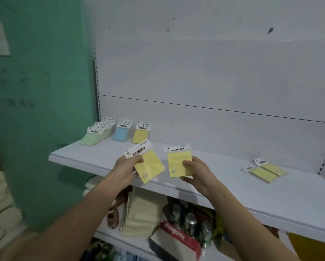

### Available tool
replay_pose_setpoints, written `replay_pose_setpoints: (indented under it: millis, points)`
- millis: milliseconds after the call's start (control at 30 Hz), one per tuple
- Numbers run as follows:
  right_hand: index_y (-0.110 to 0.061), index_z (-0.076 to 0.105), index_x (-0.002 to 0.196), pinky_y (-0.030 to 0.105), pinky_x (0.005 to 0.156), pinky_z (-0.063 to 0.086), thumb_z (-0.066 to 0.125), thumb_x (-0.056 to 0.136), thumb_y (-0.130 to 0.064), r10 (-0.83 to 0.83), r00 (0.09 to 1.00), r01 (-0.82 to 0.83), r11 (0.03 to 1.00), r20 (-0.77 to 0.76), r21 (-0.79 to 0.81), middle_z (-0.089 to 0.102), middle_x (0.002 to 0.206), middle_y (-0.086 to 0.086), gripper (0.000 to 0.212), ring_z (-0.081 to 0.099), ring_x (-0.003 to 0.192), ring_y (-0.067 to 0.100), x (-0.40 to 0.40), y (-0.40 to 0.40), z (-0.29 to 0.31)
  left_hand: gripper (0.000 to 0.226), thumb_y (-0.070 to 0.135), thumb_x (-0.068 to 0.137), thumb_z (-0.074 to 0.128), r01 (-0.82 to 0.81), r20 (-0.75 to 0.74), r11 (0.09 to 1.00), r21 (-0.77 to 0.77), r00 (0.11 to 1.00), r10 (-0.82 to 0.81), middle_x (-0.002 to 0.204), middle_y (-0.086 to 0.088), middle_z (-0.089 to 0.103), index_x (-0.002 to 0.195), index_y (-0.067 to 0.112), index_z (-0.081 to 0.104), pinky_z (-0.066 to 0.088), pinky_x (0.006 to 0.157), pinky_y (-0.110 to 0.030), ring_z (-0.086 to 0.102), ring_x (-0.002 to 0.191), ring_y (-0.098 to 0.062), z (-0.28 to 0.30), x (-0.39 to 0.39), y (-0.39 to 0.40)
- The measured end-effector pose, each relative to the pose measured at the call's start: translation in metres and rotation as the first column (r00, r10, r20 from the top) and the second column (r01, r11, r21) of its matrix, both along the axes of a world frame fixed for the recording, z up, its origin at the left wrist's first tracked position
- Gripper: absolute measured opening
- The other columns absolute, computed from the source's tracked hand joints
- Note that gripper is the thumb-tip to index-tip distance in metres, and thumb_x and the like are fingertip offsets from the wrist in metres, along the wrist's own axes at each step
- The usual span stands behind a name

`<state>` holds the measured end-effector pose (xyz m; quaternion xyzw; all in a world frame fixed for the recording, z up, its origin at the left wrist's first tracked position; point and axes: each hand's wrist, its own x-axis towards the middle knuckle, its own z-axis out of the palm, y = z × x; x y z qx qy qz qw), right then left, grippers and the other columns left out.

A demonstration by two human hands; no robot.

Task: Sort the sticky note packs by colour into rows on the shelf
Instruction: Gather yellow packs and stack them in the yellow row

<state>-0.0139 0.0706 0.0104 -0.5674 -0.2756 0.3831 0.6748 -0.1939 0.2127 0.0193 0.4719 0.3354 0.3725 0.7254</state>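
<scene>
My left hand point(126, 169) grips a yellow sticky note pack point(148, 165), tilted, above the front edge of the white shelf point(233, 178). My right hand point(194, 172) holds a second yellow pack point(178, 162) upright beside it. At the shelf's back left stand three rows leaning on the back panel: a green row point(94, 135) of several packs, a blue row point(121, 132) and a yellow row point(140, 133). Two loose yellow packs point(267, 171) lie flat on the shelf to the right.
A white back panel point(214, 81) rises behind the shelf, and a green wall point(41, 91) stands to the left. The lower shelf holds stacked cream paper packs point(141, 217), metal cans point(190, 223) and a red-and-white box point(175, 242). Cables lie on the floor at far left.
</scene>
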Motion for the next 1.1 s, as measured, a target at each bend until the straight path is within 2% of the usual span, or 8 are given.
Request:
replay_pose_setpoints:
  millis: [233,400,500,667,833,933,1033,1100]
  points:
    - [-0.008,0.059,0.101,0.043,0.083,0.057,0.047,0.092,-0.004,-0.010,0.999,0.010,1.000,-0.037,-0.008,0.063,0.108,0.015,0.016,0.062,0.099,0.031,-0.067,0.079,0.003,0.017,0.003,0.090,0.060,-0.051,0.045,0.998,-0.044,0.998,0.053,0.094,-0.010,0.068,0.105,0.010,0.062,0.053,0.065,-0.038,0.064,0.084,-0.025,-0.005,-0.070,0.078]
    - [-0.004,0.061,0.105,0.043,0.081,0.059,0.051,0.091,-0.001,0.015,0.999,-0.014,0.999,0.036,-0.040,0.066,0.110,0.015,0.018,0.065,0.102,0.033,-0.090,0.125,0.003,0.029,-0.004,0.091,0.052,-0.025,0.013,0.997,-0.079,1.000,0.026,0.101,-0.012,0.066,0.113,0.014,0.058,0.053,0.066,-0.041,0.062,0.087,-0.028,-0.017,-0.083,0.119]
    - [-0.007,0.063,0.107,0.042,0.076,0.060,0.055,0.089,0.000,-0.015,0.998,0.016,1.000,0.057,-0.024,0.069,0.105,0.017,0.021,0.068,0.099,0.033,-0.088,0.152,0.002,0.042,-0.011,0.086,0.046,0.043,-0.022,0.999,-0.029,0.999,-0.043,0.109,-0.015,0.065,0.118,0.013,0.058,0.055,0.070,-0.043,0.062,0.097,-0.031,-0.021,-0.080,0.144]
    - [-0.011,0.065,0.109,0.038,0.075,0.060,0.061,0.089,-0.004,-0.056,0.995,0.054,0.998,0.077,0.017,0.072,0.093,0.011,0.022,0.069,0.086,0.025,-0.064,0.197,-0.007,0.033,-0.009,0.090,0.054,0.122,-0.012,0.991,0.048,0.993,-0.121,0.116,-0.015,0.066,0.121,0.003,0.058,0.055,0.078,-0.036,0.065,0.101,-0.027,-0.021,-0.059,0.189]
    - [-0.008,0.064,0.107,0.035,0.076,0.059,0.061,0.091,-0.003,-0.113,0.993,0.110,0.991,0.038,0.075,0.069,0.093,0.012,0.018,0.069,0.085,0.026,-0.028,0.260,-0.024,0.033,-0.006,0.089,0.057,0.126,-0.046,0.989,0.081,0.991,-0.123,0.115,-0.016,0.067,0.121,0.004,0.057,0.053,0.089,-0.040,0.065,0.102,-0.032,-0.029,-0.030,0.250]
    - [-0.005,0.063,0.109,0.035,0.074,0.060,0.061,0.090,0.000,-0.166,0.986,0.164,0.984,0.029,0.073,0.069,0.091,0.014,0.020,0.069,0.082,0.026,-0.011,0.290,-0.030,0.033,-0.004,0.088,0.061,0.085,-0.071,0.990,0.110,0.995,-0.077,0.103,-0.012,0.069,0.116,0.010,0.058,0.056,0.074,-0.037,0.067,0.085,-0.026,-0.024,-0.014,0.286]
    - [-0.007,0.065,0.106,0.035,0.074,0.059,0.062,0.088,0.001,-0.242,0.969,0.239,0.969,0.055,0.054,0.070,0.090,0.013,0.020,0.069,0.081,0.026,0.007,0.321,-0.028,0.034,0.000,0.083,0.068,-0.013,-0.113,0.974,0.225,0.993,0.040,0.091,-0.001,0.068,0.111,0.018,0.061,0.050,0.055,-0.020,0.064,0.073,-0.014,-0.019,0.003,0.315]
    - [-0.010,0.068,0.104,0.034,0.075,0.057,0.065,0.085,0.001,-0.294,0.949,0.293,0.956,0.109,0.027,0.071,0.090,0.014,0.022,0.067,0.078,0.026,0.013,0.338,-0.031,0.034,-0.001,0.081,0.070,-0.038,-0.142,0.941,0.335,0.986,0.091,0.089,0.001,0.066,0.110,0.016,0.062,0.045,0.052,-0.012,0.060,0.072,-0.007,-0.021,0.014,0.328]
